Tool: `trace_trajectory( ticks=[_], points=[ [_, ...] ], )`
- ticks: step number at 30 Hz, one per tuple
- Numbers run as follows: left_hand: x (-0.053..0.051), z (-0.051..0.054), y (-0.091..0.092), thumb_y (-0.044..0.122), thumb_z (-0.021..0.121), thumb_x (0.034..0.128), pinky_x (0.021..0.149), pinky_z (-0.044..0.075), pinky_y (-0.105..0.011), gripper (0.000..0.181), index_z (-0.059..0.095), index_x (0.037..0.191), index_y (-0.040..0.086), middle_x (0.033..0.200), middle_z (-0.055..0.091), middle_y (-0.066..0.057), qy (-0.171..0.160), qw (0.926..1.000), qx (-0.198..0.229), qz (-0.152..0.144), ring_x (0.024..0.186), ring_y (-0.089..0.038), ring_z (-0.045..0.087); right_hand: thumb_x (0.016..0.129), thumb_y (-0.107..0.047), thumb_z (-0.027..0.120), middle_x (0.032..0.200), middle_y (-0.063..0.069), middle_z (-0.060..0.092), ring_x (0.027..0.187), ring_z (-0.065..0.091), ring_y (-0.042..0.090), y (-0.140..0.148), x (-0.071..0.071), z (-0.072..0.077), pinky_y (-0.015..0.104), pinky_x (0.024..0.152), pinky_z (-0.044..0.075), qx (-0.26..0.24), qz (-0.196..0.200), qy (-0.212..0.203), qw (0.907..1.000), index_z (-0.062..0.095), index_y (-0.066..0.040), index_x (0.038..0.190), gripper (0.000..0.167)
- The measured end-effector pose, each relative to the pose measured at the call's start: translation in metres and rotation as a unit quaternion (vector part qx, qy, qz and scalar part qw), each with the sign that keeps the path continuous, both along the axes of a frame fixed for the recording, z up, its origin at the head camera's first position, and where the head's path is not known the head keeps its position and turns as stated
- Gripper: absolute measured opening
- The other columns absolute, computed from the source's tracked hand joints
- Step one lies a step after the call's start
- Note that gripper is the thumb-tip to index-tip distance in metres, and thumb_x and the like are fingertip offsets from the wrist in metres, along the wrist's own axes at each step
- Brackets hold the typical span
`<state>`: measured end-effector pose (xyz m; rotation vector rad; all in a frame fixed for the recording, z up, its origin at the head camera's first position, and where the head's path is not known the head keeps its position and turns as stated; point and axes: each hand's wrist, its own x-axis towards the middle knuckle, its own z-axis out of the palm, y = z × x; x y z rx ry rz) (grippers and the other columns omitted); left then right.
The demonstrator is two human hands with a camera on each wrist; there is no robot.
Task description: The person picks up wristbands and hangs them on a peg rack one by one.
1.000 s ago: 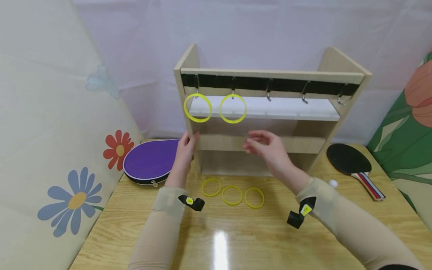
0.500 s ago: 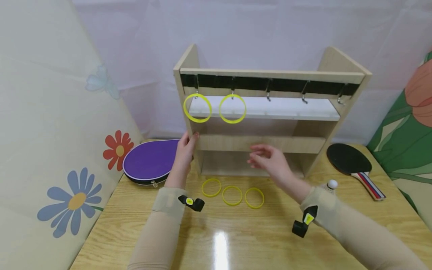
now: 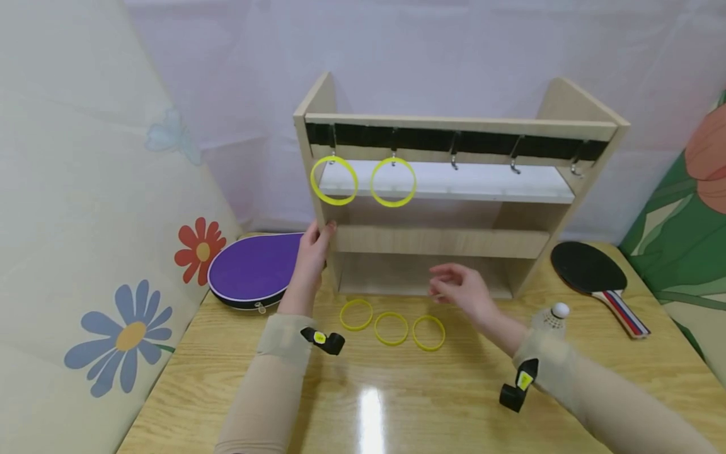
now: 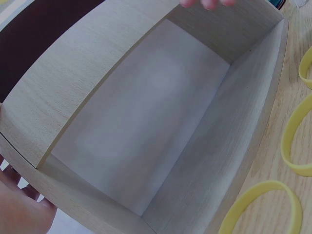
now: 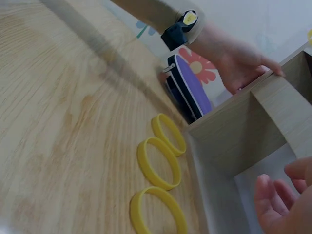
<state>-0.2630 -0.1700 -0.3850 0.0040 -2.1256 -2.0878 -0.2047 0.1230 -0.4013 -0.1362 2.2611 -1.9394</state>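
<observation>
A small wooden shelf unit (image 3: 442, 241) stands upright with a row of metal hooks (image 3: 454, 161) along its black strip. From the two leftmost hooks hang yellow rings, one (image 3: 340, 202) at the far left and another (image 3: 392, 204) beside it. My left hand (image 3: 311, 257) grips the unit's left side panel, thumb round its front edge. Lower right, my right hand (image 3: 466, 292) hovers before the bottom compartment, fingers loosely bent and holding nothing. Three more yellow rings lie in a row on the table: a left one (image 3: 356, 329), a middle one (image 3: 391, 343) and a right one (image 3: 428, 349).
A purple zip case (image 3: 255, 268) lies left of the unit, behind my left forearm. To the right are a black table tennis bat (image 3: 587, 268) and a shuttlecock (image 3: 553, 317), partly behind my right wrist. The wooden table (image 3: 431, 403) extends toward me.
My right hand has come down and slightly right, from in front of the middle board to the bottom compartment. The left hand keeps its grip, and the rings have not moved.
</observation>
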Motion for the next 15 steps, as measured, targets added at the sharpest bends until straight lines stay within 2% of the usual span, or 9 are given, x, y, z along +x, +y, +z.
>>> trace_trajectory(
  ticks=[4, 7, 15],
  points=[
    [0.0, 0.0, 0.0, 0.029, 0.048, 0.1029, 0.085, 0.048, -0.03, 0.043, 0.05, 0.143, 0.011, 0.121, 0.059, -0.015, -0.001, 1.0, 0.003, 0.001, 0.091, -0.009, 0.06, 0.093, 0.006, 0.058, 0.107, 0.022, 0.065, 0.08, 0.068, 0.014, 0.004, 0.001, -0.011, 0.027, 0.074, 0.059, 0.001, 0.004, -0.01, 0.9999, 0.051, 0.015, 0.13, 0.039],
    [0.0, 0.0, 0.0, 0.029, 0.048, 0.103, 0.087, 0.048, -0.031, 0.044, 0.05, 0.143, 0.012, 0.123, 0.059, -0.016, -0.001, 1.0, 0.003, 0.0, 0.092, -0.009, 0.059, 0.093, 0.007, 0.057, 0.11, 0.029, 0.062, 0.079, 0.068, 0.014, 0.007, 0.001, -0.019, 0.026, 0.073, 0.059, -0.005, 0.006, -0.015, 0.9999, 0.049, 0.017, 0.13, 0.04],
    [0.002, 0.001, 0.0, 0.029, 0.047, 0.1028, 0.091, 0.045, -0.034, 0.044, 0.049, 0.144, 0.012, 0.127, 0.058, -0.017, -0.003, 1.0, 0.0, -0.002, 0.097, -0.013, 0.057, 0.093, 0.008, 0.057, 0.105, 0.032, 0.062, 0.075, 0.068, 0.013, 0.015, 0.005, -0.037, 0.024, 0.068, 0.058, 0.0, 0.012, -0.008, 0.9999, 0.049, 0.021, 0.127, 0.038]
  ],
)
